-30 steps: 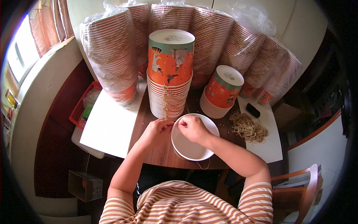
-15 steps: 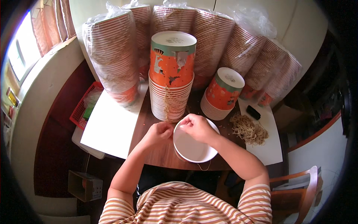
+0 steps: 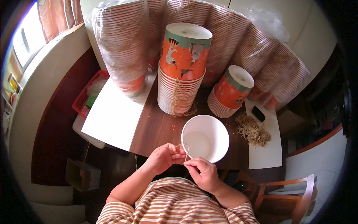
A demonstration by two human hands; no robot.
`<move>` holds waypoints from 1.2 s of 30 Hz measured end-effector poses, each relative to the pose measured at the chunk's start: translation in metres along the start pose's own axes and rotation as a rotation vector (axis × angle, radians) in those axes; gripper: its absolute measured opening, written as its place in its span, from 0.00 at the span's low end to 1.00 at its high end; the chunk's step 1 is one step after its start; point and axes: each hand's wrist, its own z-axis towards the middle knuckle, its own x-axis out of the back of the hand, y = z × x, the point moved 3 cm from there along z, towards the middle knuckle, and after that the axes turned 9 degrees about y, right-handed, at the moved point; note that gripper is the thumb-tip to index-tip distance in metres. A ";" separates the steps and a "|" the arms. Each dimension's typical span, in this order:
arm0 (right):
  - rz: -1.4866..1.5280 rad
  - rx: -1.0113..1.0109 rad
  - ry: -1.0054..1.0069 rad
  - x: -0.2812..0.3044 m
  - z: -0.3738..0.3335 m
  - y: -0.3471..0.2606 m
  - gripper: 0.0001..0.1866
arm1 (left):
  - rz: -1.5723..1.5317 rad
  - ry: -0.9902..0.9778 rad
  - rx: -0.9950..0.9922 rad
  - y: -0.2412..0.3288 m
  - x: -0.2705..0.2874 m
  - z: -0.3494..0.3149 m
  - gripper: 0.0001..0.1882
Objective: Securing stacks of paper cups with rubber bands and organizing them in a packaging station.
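Note:
A white paper bucket [image 3: 206, 130] stands near the table's front edge, its open mouth toward me. At its near left rim, a thin piece of twine [image 3: 188, 148] runs between my hands. My left hand [image 3: 167, 159] pinches one part of the twine beside the rim, fingers pressed together. Just right of it, my right hand [image 3: 203, 174] is closed on the other part, thumb and forefinger together at the bucket's lower rim. Beyond the bucket is a tall nested stack of orange and green buckets [image 3: 185, 59], upside down, with strands of twine [image 3: 178, 98] hanging down its side.
A shorter upside-down bucket stack [image 3: 228, 93] stands to the right. Beside it lie a tangled twine bundle [image 3: 253, 130] and a small black object [image 3: 258, 114]. Tall plastic-wrapped bucket stacks [image 3: 121, 48] line the back. A red basket [image 3: 82, 100] sits left, a wooden chair [image 3: 285, 196] lower right.
Both hands have come back toward my body, from over the bucket's far rim to its near left rim. The twine now shows between them, and the bucket's inside is uncovered.

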 end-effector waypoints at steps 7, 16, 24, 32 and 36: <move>-0.017 -0.058 0.113 -0.029 -0.023 0.045 0.05 | 0.105 -0.095 -0.069 -0.020 0.009 0.003 0.06; -0.014 -0.189 0.085 -0.023 -0.023 0.039 0.05 | 0.386 0.074 -0.246 -0.023 0.011 0.001 0.04; 0.046 -0.277 0.205 -0.016 -0.020 0.035 0.07 | 0.787 0.075 -0.345 -0.021 -0.010 -0.011 0.03; 0.118 -0.324 0.227 -0.023 -0.021 0.043 0.03 | 1.036 0.121 -0.447 -0.019 -0.011 -0.016 0.04; 0.105 -0.322 0.213 -0.020 -0.022 0.045 0.03 | 1.160 0.172 -0.599 -0.009 -0.024 -0.015 0.09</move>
